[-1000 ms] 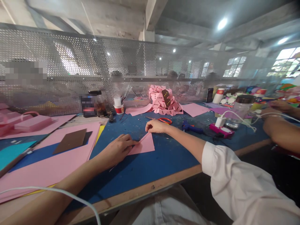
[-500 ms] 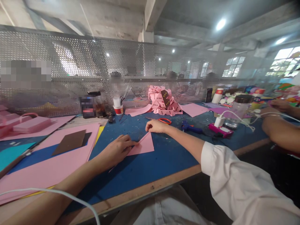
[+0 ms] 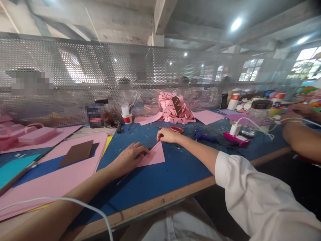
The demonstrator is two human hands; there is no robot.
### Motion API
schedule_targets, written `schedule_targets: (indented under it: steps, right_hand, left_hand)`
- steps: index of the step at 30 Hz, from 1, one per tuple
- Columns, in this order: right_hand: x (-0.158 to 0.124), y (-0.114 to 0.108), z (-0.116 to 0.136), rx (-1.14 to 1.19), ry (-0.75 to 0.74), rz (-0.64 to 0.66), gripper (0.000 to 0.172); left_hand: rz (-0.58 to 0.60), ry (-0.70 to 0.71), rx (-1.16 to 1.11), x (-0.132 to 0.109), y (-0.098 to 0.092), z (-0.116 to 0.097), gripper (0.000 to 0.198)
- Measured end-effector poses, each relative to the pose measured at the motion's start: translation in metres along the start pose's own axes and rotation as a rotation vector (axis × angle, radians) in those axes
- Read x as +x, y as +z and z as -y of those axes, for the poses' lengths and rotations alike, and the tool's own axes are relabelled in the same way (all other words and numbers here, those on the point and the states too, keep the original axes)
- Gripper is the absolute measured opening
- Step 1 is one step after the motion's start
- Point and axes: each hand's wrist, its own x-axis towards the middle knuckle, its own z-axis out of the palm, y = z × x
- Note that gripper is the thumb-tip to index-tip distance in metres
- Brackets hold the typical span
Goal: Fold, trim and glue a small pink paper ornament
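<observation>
A small sheet of pink paper (image 3: 156, 156) lies on the blue tabletop in front of me, with a narrow folded strip along its upper left edge. My right hand (image 3: 167, 135) pinches the strip's far end at the top corner, fingers closed. At the near end of that edge, my left hand (image 3: 131, 156) has its thumb and fingers closed around the fold, partly hiding the paper's lower left corner. A thin sliver sticks out below the left hand; I cannot tell what it is. Just beyond my right hand are scissors with orange-red handles (image 3: 176, 129).
Larger pink sheets (image 3: 82, 177) with a brown card (image 3: 76, 153) lie to the left. A blue glue gun (image 3: 204, 136), a magenta power block (image 3: 237, 138) and a lidded jar (image 3: 257, 117) stand right. Pink dotted pieces (image 3: 175, 108) are heaped behind. A co-worker's arm (image 3: 301, 130) reaches in at right.
My left hand's fingers have drawn up and curled at the fold, where the index finger was stretched along it before. The right hand keeps its pinch at the far corner.
</observation>
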Motion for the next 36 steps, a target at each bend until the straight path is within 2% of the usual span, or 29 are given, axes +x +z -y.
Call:
schedule_targets:
  steps: [7, 11, 25, 36]
  right_hand:
    - [0.000, 0.000, 0.001, -0.021, -0.007, -0.002, 0.026]
    - [0.000, 0.000, 0.000, -0.022, -0.009, 0.002, 0.026]
    - [-0.005, -0.004, 0.006, -0.054, -0.030, 0.006, 0.024]
    - [-0.006, -0.004, 0.008, -0.060, -0.033, 0.002, 0.025]
  left_hand:
    - [0.085, -0.020, 0.033, 0.016, -0.005, -0.004, 0.039]
    - [0.098, -0.039, -0.012, 0.020, -0.007, -0.005, 0.036]
    - [0.062, 0.062, -0.065, 0.008, -0.006, 0.006, 0.030]
    - [0.064, 0.044, -0.054, 0.003, -0.011, 0.003, 0.028]
